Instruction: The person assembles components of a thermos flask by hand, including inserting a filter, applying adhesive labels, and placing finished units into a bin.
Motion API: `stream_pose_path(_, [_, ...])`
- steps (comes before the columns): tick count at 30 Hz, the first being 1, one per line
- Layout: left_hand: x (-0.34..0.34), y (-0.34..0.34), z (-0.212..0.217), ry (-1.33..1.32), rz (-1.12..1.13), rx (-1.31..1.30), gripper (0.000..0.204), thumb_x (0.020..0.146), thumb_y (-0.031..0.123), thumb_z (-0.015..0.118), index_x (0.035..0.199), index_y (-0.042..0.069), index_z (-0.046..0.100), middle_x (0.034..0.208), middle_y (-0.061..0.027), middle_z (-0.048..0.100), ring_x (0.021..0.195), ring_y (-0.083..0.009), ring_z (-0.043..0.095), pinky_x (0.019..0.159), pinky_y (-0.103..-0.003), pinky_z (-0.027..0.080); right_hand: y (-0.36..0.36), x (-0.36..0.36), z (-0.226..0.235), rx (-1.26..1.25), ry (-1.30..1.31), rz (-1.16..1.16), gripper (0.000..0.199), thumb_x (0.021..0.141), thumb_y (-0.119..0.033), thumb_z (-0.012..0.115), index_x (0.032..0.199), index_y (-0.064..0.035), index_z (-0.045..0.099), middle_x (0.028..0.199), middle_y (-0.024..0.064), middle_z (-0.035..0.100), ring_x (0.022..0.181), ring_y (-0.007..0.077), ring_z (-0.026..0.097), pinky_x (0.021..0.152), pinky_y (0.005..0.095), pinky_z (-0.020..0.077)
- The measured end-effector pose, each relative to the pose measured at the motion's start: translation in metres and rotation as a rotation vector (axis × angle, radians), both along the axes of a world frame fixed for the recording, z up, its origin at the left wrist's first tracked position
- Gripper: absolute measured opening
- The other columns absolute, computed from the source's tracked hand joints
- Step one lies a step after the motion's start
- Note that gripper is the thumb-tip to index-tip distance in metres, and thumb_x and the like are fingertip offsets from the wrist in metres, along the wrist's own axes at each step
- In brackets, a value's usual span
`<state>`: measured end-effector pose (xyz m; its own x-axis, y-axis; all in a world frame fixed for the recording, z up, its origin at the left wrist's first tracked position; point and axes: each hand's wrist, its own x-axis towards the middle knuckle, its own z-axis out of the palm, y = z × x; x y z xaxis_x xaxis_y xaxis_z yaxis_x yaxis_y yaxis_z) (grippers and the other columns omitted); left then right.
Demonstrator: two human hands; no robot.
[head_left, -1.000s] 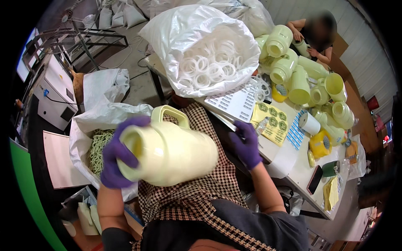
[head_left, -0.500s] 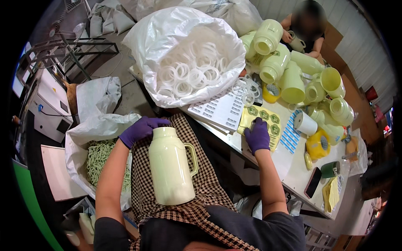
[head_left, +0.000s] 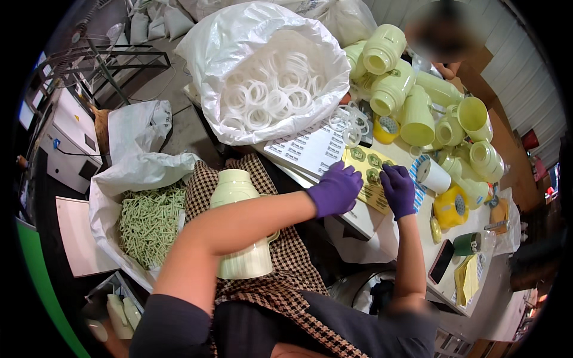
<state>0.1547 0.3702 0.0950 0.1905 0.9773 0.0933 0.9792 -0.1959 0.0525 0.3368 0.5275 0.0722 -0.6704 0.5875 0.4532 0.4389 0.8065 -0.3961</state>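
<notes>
While both hands work at the sticker sheet, findings run near to far.
Jug (head_left: 242, 224): pale green, handled, upright on lap, no sticker visible.
Left hand (head_left: 336, 190): purple-gloved, fingers flat, pressing sticker sheet (head_left: 371, 185).
Right hand (head_left: 399, 190): fingertips pinching at a round green sticker.
Progress: judged early; sticker not yet lifted.
Far table (head_left: 412, 238): more jugs (head_left: 418, 116) piled up.

My hands (head_left: 337, 190) (head_left: 399, 190) crowded on sticker sheet (head_left: 375, 179), ring bag (head_left: 262, 71) walling my left, jugs (head_left: 418, 101) piled beyond, tape rolls (head_left: 441, 191) right, bare table edge (head_left: 412, 262) nearer me
</notes>
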Motion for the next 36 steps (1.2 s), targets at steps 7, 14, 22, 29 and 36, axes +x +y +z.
stream_pose_path(7, [0.02,0.026,-0.068,0.04,0.086,0.046,0.059,0.09,0.03,0.062,0.141,0.0,0.057,0.146,-0.0151,0.056,0.138,-0.0268,0.05,0.113,-0.042,0.037,0.012,-0.017,-0.023,0.054,-0.108,0.136,0.024,0.087,-0.026,0.077,0.109,-0.0158,0.079,0.101,0.007,0.069,0.085,0.0268,0.069,0.071,0.0382,0.0564])
stream_pose_path(14, [0.015,0.025,-0.051,0.066,0.056,-0.086,0.06,0.088,0.028,0.062,0.14,-0.001,0.057,0.143,-0.0145,0.058,0.137,-0.0281,0.051,0.112,-0.04,0.038,0.013,-0.044,-0.032,0.07,-0.263,0.006,0.036,0.092,-0.03,0.071,0.126,-0.0181,0.072,0.099,0.0106,0.064,0.09,0.0309,0.067,0.074,0.0419,0.0552])
stream_pose_path(22, [-0.005,0.036,-0.04,-0.108,-0.064,-0.111,0.052,0.075,0.028,0.072,0.122,0.005,0.067,0.127,-0.0108,0.064,0.121,-0.0275,0.059,0.102,-0.04,0.045,0.108,-0.05,-0.042,-0.814,0.258,-0.207,0.042,0.094,-0.016,0.058,0.132,0.0013,0.058,0.113,0.0177,0.069,0.096,0.0327,0.064,0.084,0.0416,0.0509])
stream_pose_path(29, [-0.079,-0.092,0.066,-0.52,-0.075,0.326,0.033,0.083,0.013,0.07,0.116,0.005,0.071,0.113,-0.0124,0.071,0.105,-0.0318,0.066,0.094,-0.041,0.052,-0.095,-0.034,0.018,-0.271,0.586,-0.099,0.043,0.107,-0.007,0.047,0.148,0.0029,0.052,0.141,0.009,0.063,0.089,0.0092,0.057,0.078,0.0248,0.0501])
stream_pose_path(36, [-0.099,-0.271,0.04,-0.87,0.599,0.621,0.042,0.097,0.006,0.061,0.139,-0.001,0.061,0.14,-0.0146,0.064,0.131,-0.0254,0.059,0.112,-0.038,0.044,-0.257,-0.064,0.011,0.033,0.232,0.634,0.058,0.076,-0.014,0.082,0.132,-0.0203,0.068,0.135,0.0083,0.066,0.075,0.0195,0.064,0.066,0.0292,0.0542])
